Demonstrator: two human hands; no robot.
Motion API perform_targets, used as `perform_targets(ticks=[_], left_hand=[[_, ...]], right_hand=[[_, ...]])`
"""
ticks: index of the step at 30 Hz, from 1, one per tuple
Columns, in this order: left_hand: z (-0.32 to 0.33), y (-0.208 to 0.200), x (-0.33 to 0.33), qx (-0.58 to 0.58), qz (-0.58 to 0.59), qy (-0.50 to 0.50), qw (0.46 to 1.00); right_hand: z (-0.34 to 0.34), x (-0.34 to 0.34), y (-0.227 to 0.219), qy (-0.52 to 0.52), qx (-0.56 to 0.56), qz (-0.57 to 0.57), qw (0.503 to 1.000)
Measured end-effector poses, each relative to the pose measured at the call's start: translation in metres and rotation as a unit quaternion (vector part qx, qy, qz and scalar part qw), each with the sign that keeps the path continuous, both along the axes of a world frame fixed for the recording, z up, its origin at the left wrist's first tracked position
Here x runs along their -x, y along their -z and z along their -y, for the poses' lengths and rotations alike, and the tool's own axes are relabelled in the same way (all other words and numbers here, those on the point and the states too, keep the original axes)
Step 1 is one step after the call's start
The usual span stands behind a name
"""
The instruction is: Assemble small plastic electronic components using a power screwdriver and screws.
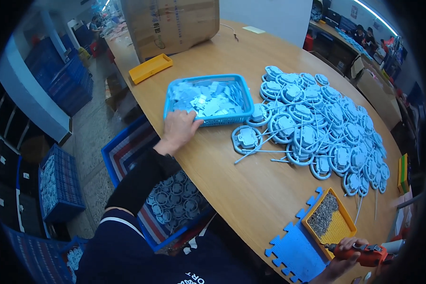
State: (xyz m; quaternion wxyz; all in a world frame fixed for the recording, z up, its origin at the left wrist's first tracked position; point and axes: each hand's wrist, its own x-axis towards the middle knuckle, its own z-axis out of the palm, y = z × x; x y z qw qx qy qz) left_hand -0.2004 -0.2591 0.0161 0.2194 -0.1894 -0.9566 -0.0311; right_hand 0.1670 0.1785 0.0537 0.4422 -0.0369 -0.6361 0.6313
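My left hand (179, 128) has its fingers hooked over the near left corner of a light-blue plastic basket (227, 119). Small flat light-blue plastic pieces (213, 98) fill that basket. At the lower right, my right hand (343, 262) is wrapped round a red electric screwdriver (373, 255), whose dark tip points left over the near edge of a yellow tray (346, 218). Small metal screws (323, 215) lie heaped in one side of the tray. A large pile of light-blue round plastic parts with thin rods (312, 118) spreads to the right of the basket.
A blue foam mat (296, 253) lies beside the screw tray. A yellow box (150, 68) and a cardboard carton (175, 26) stand at the table's far left. Below the table edge is a blue crate (163, 239) of round parts. People work in the background.
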Motion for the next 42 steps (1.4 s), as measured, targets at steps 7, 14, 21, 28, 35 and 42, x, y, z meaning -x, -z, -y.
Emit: perform_targets(ticks=[7,14,21,28,35,42], left_hand=[[-0.077,0.013,-0.018,-0.121,-0.198,0.074,0.970],[-0.140,0.047,-0.010,-0.083,0.108,0.170,0.976],[-0.154,0.001,-0.059,-0.033,0.093,0.128,0.987],[-0.184,-0.003,-0.167,-0.067,0.189,0.191,0.961],[-0.235,-0.010,-0.227,-0.095,0.288,0.260,0.917],[-0.257,-0.003,-0.248,-0.044,0.279,0.374,0.883]], right_hand=[[-0.012,-0.024,0.009,-0.023,0.050,0.002,0.998],[-0.027,0.020,0.008,0.012,0.072,-0.011,0.997],[-0.039,0.002,0.012,0.066,0.026,-0.006,0.997],[-0.052,-0.012,0.020,0.067,0.034,-0.006,0.997],[-0.044,-0.012,0.027,0.049,0.067,0.013,0.996],[-0.047,-0.008,0.032,0.063,0.062,0.004,0.996]])
